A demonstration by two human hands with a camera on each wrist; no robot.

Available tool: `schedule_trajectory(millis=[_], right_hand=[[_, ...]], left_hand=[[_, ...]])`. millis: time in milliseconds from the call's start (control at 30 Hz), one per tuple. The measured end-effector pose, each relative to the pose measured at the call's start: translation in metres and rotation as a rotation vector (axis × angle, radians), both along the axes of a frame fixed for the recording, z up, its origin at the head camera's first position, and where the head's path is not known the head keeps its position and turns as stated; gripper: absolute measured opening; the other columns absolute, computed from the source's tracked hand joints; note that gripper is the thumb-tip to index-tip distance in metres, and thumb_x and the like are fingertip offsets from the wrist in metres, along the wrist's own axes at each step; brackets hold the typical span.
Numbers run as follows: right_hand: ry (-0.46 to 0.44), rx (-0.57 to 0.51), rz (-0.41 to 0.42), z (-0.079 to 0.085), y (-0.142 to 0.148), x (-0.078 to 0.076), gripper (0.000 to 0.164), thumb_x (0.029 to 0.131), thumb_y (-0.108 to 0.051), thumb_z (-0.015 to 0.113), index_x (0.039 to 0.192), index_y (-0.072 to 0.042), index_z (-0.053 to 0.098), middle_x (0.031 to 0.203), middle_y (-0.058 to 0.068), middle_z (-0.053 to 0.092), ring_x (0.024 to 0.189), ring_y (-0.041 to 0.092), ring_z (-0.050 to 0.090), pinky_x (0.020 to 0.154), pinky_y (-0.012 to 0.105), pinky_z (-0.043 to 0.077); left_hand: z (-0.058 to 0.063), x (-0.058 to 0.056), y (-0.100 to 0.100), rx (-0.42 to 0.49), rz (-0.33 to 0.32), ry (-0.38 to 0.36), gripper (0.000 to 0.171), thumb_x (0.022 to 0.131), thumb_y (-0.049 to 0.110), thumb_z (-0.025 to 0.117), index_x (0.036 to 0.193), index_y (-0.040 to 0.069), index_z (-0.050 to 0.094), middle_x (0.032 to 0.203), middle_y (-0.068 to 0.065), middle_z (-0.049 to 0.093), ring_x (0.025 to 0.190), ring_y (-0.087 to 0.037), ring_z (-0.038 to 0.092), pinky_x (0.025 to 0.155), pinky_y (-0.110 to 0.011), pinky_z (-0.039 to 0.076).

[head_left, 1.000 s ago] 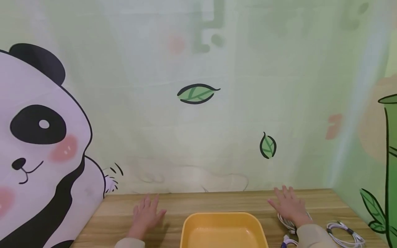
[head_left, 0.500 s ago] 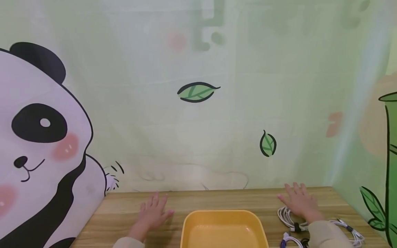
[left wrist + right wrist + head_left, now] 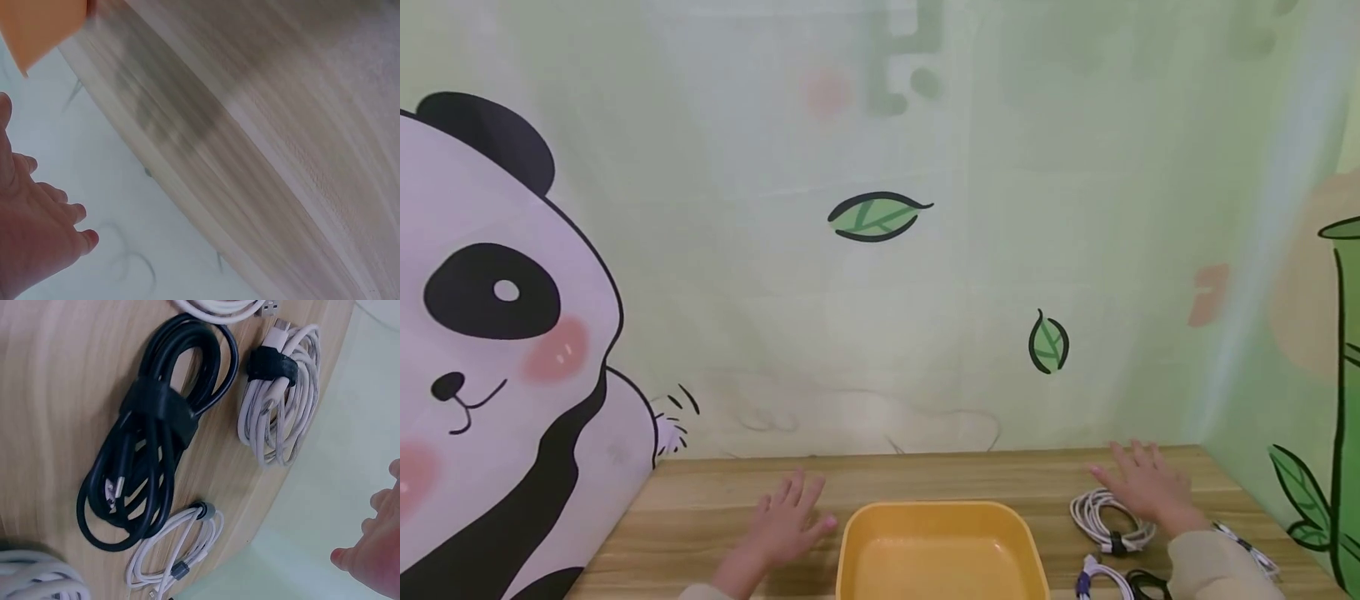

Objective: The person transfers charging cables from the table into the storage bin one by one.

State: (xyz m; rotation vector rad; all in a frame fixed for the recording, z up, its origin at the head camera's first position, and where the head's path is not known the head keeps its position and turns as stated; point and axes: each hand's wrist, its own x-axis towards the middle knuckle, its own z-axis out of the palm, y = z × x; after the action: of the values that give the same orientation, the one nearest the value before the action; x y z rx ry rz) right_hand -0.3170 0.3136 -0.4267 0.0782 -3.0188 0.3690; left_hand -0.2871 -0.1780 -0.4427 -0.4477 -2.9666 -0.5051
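My left hand [image 3: 786,525], fingers spread and holding nothing, hovers left of the yellow tray [image 3: 943,503]. At the left edge of the left wrist view its fingers [image 3: 47,194] show straight. On the other side, my right hand [image 3: 1150,487] reaches over the coiled cables with fingers extended and nothing in them. A white cable coil [image 3: 1081,521] with a black strap lies just below it in the head view. Nearer are a white cable [image 3: 1108,572] with a purple strap and a black cable [image 3: 1150,581]. The right wrist view shows the black cable [image 3: 165,403] bundled by a wide strap.
Another white cable coil [image 3: 1255,552] lies at the right, partly behind the sleeve [image 3: 1217,567]. A wooden tabletop [image 3: 700,492] meets a printed backdrop [image 3: 880,333] with a panda and leaves at its back edge. Further white cables [image 3: 175,550] surround the black one.
My left hand has moved right, closer to the tray. My right hand has shifted right, uncovering more of the white coil and the black cable. The head view has tipped slightly down.
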Motion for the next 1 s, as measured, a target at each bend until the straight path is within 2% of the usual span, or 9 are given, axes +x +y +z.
schedule_trajectory(millis=[200,400,567,667,767,867,1000], right_hand=[[-0.022,0.016,0.0,-0.001,0.007,-0.001,0.084,0.087,-0.063,0.024,0.135,0.005,0.027,0.136,0.038,0.017,0.121,0.058,0.013,0.086,0.076,0.015],[-0.014,0.013,0.029,-0.003,0.011,0.002,0.081,0.089,-0.06,0.026,0.134,0.007,0.028,0.134,0.038,0.023,0.118,0.059,0.019,0.085,0.074,0.022],[0.028,-0.086,0.087,-0.008,0.013,0.004,0.072,0.093,-0.045,0.034,0.127,0.018,0.032,0.127,0.041,0.03,0.115,0.058,0.027,0.092,0.066,0.027],[0.01,-0.179,0.087,-0.008,0.016,0.006,0.07,0.094,-0.041,0.033,0.125,0.021,0.03,0.127,0.042,0.03,0.114,0.058,0.029,0.093,0.063,0.028],[-0.046,-0.25,0.058,-0.006,0.019,0.007,0.073,0.094,-0.044,0.029,0.127,0.022,0.025,0.128,0.043,0.026,0.115,0.058,0.027,0.093,0.063,0.028],[-0.096,-0.285,0.023,-0.004,0.022,0.008,0.075,0.094,-0.046,0.024,0.128,0.022,0.023,0.128,0.043,0.026,0.115,0.057,0.029,0.092,0.062,0.031],[-0.142,-0.339,-0.01,-0.004,0.027,0.007,0.077,0.094,-0.047,0.021,0.128,0.022,0.022,0.126,0.044,0.03,0.113,0.056,0.034,0.09,0.059,0.035]], left_hand=[[0.0,0.007,0.004,0.051,-0.028,-0.054,0.072,0.085,0.054,0.043,0.139,0.01,0.028,0.145,-0.023,0.019,0.132,-0.043,0.019,0.101,-0.066,0.013],[0.002,0.015,0.007,0.15,-0.066,-0.104,0.07,0.085,0.051,0.047,0.139,0.008,0.03,0.143,-0.024,0.024,0.13,-0.043,0.022,0.099,-0.067,0.012],[0.003,0.02,0.009,0.18,-0.1,-0.108,0.07,0.084,0.052,0.048,0.137,0.008,0.034,0.139,-0.024,0.032,0.125,-0.045,0.031,0.097,-0.067,0.021],[0.002,0.02,0.01,0.201,-0.13,-0.1,0.069,0.084,0.051,0.05,0.134,0.005,0.037,0.135,-0.024,0.037,0.121,-0.044,0.036,0.094,-0.064,0.029],[0.0,0.019,0.01,0.244,-0.15,-0.107,0.068,0.083,0.048,0.053,0.133,0.004,0.039,0.133,-0.022,0.041,0.115,-0.041,0.045,0.09,-0.059,0.038],[-0.001,0.018,0.011,0.274,-0.164,-0.112,0.065,0.083,0.045,0.055,0.131,0.002,0.041,0.127,-0.022,0.046,0.102,-0.035,0.054,0.081,-0.05,0.047],[-0.002,0.019,0.014,0.316,-0.174,-0.123,0.06,0.082,0.037,0.06,0.127,0.001,0.044,0.113,-0.02,0.054,0.083,-0.02,0.056,0.066,-0.033,0.049]])
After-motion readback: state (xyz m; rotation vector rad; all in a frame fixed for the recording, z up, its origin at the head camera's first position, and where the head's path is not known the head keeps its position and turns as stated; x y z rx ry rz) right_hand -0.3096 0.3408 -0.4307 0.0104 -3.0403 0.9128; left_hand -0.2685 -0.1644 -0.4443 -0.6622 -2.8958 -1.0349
